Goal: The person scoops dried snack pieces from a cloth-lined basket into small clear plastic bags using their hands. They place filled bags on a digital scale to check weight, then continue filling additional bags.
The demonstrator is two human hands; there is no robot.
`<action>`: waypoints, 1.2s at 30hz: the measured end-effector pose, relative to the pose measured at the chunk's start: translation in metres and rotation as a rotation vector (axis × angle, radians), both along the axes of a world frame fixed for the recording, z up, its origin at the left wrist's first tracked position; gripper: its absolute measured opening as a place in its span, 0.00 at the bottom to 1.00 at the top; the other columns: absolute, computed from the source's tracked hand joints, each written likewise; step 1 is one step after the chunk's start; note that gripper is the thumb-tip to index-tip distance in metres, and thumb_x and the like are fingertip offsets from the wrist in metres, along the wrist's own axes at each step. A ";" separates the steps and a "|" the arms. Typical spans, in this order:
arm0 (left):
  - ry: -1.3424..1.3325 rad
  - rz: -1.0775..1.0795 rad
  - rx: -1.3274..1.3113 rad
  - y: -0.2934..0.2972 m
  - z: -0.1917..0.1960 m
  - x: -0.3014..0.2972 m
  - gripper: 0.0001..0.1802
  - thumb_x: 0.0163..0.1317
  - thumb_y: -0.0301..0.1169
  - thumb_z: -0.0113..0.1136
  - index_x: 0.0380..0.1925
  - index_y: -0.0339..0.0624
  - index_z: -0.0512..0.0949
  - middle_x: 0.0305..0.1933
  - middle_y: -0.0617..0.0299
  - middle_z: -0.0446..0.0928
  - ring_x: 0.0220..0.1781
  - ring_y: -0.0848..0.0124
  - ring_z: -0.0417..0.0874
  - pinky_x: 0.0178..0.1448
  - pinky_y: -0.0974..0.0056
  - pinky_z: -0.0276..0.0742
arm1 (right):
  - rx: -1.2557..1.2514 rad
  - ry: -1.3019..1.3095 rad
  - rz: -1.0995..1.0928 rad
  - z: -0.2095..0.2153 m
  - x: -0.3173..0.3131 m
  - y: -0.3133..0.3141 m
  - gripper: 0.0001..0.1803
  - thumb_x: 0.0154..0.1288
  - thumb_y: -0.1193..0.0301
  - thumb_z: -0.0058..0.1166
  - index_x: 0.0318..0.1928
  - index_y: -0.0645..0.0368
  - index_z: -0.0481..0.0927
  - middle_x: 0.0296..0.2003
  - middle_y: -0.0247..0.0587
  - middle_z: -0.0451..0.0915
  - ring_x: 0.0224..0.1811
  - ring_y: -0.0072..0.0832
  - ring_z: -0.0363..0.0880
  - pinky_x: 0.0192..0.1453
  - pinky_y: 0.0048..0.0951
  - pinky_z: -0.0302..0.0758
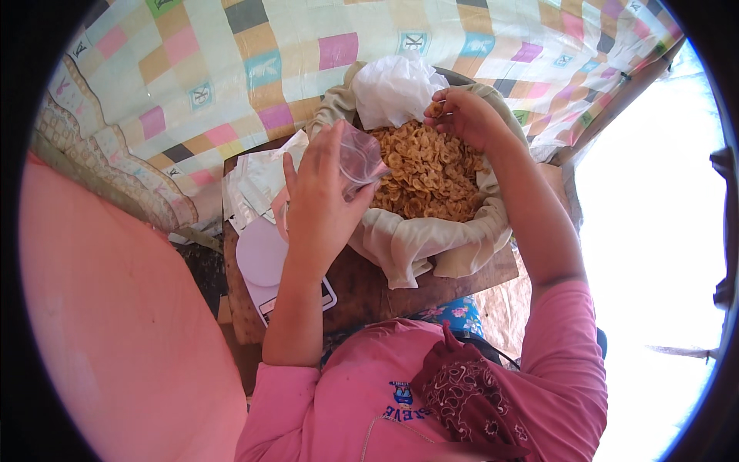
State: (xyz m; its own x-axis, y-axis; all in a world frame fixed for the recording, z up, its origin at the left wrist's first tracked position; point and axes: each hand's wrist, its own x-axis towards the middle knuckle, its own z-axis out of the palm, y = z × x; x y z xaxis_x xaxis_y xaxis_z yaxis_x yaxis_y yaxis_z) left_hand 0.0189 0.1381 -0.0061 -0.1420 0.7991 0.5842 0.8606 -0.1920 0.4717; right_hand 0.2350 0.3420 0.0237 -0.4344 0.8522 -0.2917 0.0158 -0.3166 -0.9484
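The left hand (319,185), fingers loosely curved, holds a clear plastic pouch (359,158) beside a heap of golden-brown crinkled chips (431,177). The right hand (466,119) pinches a small brown piece (437,108) between bent fingers, above the round basin lined with cream cloth (392,242) on the brown wooden counter (354,289).

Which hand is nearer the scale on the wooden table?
Left. The left hand, holding a clear pouch, is just right of and beyond the scale; the right hand is farther off, at the far edge of the flakes.
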 end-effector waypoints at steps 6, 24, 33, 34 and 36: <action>0.041 0.047 -0.019 0.006 0.001 0.000 0.51 0.52 0.35 0.77 0.75 0.51 0.59 0.70 0.54 0.71 0.72 0.56 0.72 0.79 0.38 0.52 | 0.183 0.182 0.223 0.032 -0.032 -0.041 0.15 0.67 0.77 0.49 0.52 0.71 0.74 0.48 0.53 0.81 0.51 0.40 0.85 0.56 0.35 0.83; -0.079 0.053 0.119 0.014 0.007 -0.016 0.47 0.53 0.35 0.77 0.72 0.46 0.64 0.70 0.55 0.72 0.72 0.55 0.72 0.77 0.36 0.52 | 0.484 -1.253 0.450 0.011 -0.008 -0.011 0.46 0.65 0.44 0.61 0.73 0.61 0.64 0.66 0.59 0.73 0.71 0.47 0.70 0.71 0.41 0.69; -0.049 0.063 0.155 0.012 0.009 -0.021 0.46 0.53 0.31 0.77 0.71 0.42 0.65 0.69 0.53 0.72 0.68 0.52 0.73 0.74 0.47 0.61 | 0.721 -1.073 0.520 -0.039 -0.028 -0.072 0.50 0.54 0.54 0.71 0.72 0.60 0.63 0.66 0.66 0.67 0.64 0.55 0.75 0.68 0.40 0.73; -0.061 0.056 0.157 0.012 0.010 -0.021 0.46 0.52 0.30 0.77 0.71 0.42 0.65 0.69 0.52 0.73 0.67 0.51 0.73 0.73 0.48 0.63 | 0.767 -1.046 0.527 -0.032 -0.031 -0.070 0.45 0.55 0.58 0.72 0.71 0.59 0.67 0.64 0.63 0.71 0.62 0.54 0.77 0.66 0.40 0.75; -0.081 0.052 0.169 0.009 0.012 -0.022 0.46 0.52 0.28 0.78 0.71 0.41 0.66 0.67 0.52 0.73 0.66 0.51 0.74 0.71 0.51 0.67 | 0.756 -0.964 0.570 -0.012 -0.036 -0.057 0.35 0.55 0.63 0.70 0.64 0.58 0.75 0.58 0.57 0.77 0.57 0.48 0.80 0.61 0.39 0.77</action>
